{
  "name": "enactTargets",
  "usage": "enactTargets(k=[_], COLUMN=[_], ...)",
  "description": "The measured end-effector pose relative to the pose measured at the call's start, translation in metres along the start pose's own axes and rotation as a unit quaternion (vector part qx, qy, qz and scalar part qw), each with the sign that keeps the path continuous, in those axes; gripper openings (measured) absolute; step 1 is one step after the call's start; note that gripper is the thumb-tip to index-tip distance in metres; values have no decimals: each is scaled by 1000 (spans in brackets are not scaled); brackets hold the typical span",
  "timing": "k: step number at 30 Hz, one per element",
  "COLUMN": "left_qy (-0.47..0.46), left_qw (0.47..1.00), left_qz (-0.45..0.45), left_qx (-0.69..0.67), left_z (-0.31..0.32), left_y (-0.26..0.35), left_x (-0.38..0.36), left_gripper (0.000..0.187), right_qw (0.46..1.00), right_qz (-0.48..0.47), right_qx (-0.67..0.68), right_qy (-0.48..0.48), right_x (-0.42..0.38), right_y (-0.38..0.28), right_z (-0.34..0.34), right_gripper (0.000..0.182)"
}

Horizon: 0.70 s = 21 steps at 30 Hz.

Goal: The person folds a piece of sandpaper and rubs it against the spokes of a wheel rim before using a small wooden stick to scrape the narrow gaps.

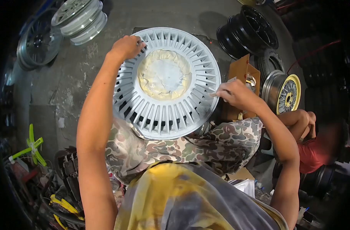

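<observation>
A light-grey wheel rim [203, 78] with many narrow spokes lies face up in front of my lap. Its round centre is covered with masking tape and paper [165, 74], dusted grey. My left hand [128, 46] rests at the rim's upper left edge, its fingers curled over the edge and spokes. At the right edge, my right hand [236, 94] is closed in a pinch on a small pale piece [213, 94], perhaps sandpaper, whose tip reaches the spokes. What lies inside that hand is hidden.
Black wheel rims [248, 32] and a gold-edged rim [289, 94] stand right, beside a cardboard box [240, 71]. Silver rims [81, 21] are stacked upper left. A green spoked tool [32, 147] stands lower left. Another person in a red shirt [317, 153] sits at right.
</observation>
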<state>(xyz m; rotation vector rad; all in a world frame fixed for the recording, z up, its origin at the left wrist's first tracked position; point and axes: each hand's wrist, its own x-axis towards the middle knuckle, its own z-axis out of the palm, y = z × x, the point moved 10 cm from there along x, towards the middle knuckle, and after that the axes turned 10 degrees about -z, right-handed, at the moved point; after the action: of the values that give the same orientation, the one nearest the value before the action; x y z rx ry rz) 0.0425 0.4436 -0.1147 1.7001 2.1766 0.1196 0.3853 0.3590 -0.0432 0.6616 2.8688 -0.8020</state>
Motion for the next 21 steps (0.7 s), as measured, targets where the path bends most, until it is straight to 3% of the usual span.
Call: enactTargets(k=[3,5,7,9,12,16,18,19,21], left_qy=[-3,9,20,26,17,12,21,22,30], left_qw=[1000,1000,999,999,999,999,999,999,994], left_qz=[-3,14,28,34,22,29,40,39,66], left_qx=[-1,-3,-5,1,-29,-34,-21,-21,-83], left_z=[-2,1,2,0,-4,-10,-11,-12,-12], left_y=[2,4,3,7,3,9,9,5,1], left_x=[4,5,5,4,-5,-7,-9,-8,-12], left_gripper=[38,39,41,41,41,41,40,40,38], right_qw=[993,995,998,978,981,974,996,996,999], right_qz=[79,-73,-35,-118,-83,-96,-21,-22,-6], right_qx=[87,-46,-49,-172,-176,-200,-77,-78,1], right_qy=[15,56,17,7,-1,36,-27,-27,48], right_x=[-13,-18,-17,-17,-22,-18,-3,-3,-7], right_y=[-18,-39,-32,-43,-48,-53,-34,-38,-44], right_z=[-5,22,41,63,52,57,62,55,29], right_gripper=[13,13,15,22,28,22,13,13,6])
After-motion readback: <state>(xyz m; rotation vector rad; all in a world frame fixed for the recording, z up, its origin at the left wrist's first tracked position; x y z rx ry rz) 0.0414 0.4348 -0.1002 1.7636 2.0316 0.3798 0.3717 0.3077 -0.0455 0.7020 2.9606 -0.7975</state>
